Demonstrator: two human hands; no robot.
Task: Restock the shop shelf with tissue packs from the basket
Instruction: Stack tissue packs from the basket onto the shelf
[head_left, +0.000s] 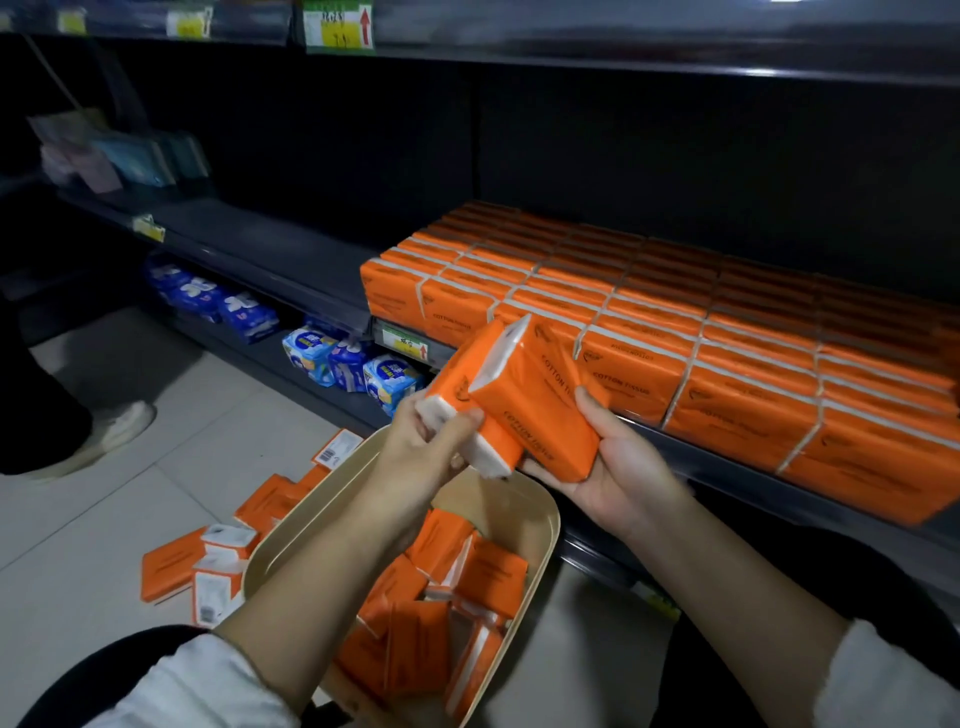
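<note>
**Two packs in hand over the basket, shelf gap at left unfilled**

Left hand (426, 452), centre frame: fingers and thumb curled round the white end of one orange tissue pack (457, 379), pinch-type hold. Right hand (618, 467), just right of it: palm up, fingers wrapped under a second pack (545, 405), thumb on its face. The two packs touch and overlap, tilted, held above the basket (553, 525) and in front of the shelf edge. More packs lie loose in the basket (467, 577), jumbled.

Risks, as judgement:
- The left grip is only on the pack's end; the slick wrap could slip and the pack would drop into the basket or onto the floor.
- The packs lie at different angles, so pushing both in together could leave them crooked or knock the front row of stocked packs (727, 353).
- The stocked rows sit flush with the shelf lip; a nudge there could tip one off.

Around, left to right:
- a shoe (122, 426) of another person, left edge
- spilled orange packs on the floor (171, 566), lower left beside the basket, underfoot hazard
- blue wrapped goods (244, 312) on the lower shelf
- bare shelf board (270, 249), centre left, likely the target spot
- price tag (408, 345) on the shelf lip

Nothing blocks the bare board, though it lies left of both hands.
</note>
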